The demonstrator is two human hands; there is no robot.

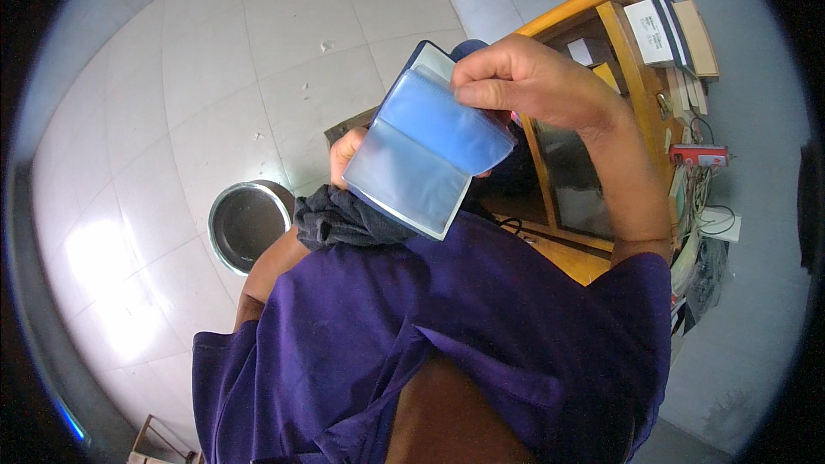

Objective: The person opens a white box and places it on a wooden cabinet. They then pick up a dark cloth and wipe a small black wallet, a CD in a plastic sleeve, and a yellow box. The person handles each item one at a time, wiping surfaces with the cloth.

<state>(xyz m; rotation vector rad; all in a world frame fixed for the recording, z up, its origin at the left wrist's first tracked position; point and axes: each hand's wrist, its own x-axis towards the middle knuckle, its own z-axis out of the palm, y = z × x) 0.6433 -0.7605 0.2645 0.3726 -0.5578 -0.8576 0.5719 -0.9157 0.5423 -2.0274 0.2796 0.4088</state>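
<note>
A small booklet of clear plastic sleeves (409,164) with a dark blue cover lies spread before my chest. My left hand (346,156) grips its left edge from beneath, and most of those fingers are hidden behind the cover. At the upper right, my right hand (493,74) pinches the top edge of the raised, bluish plastic leaves (445,119) between thumb and fingers. The lower sleeve looks clear over a pale backing. A bunched black cloth (351,216) lies by my left wrist, just under the booklet.
To the right stands a wooden cabinet (606,19) with glass panes. Books (673,35), a red box (699,155) and tangled cables (696,193) rest on it. A round container (251,225) with a shiny rim sits on the tiled floor (200,96), left of me. Small scraps (327,46) lie there.
</note>
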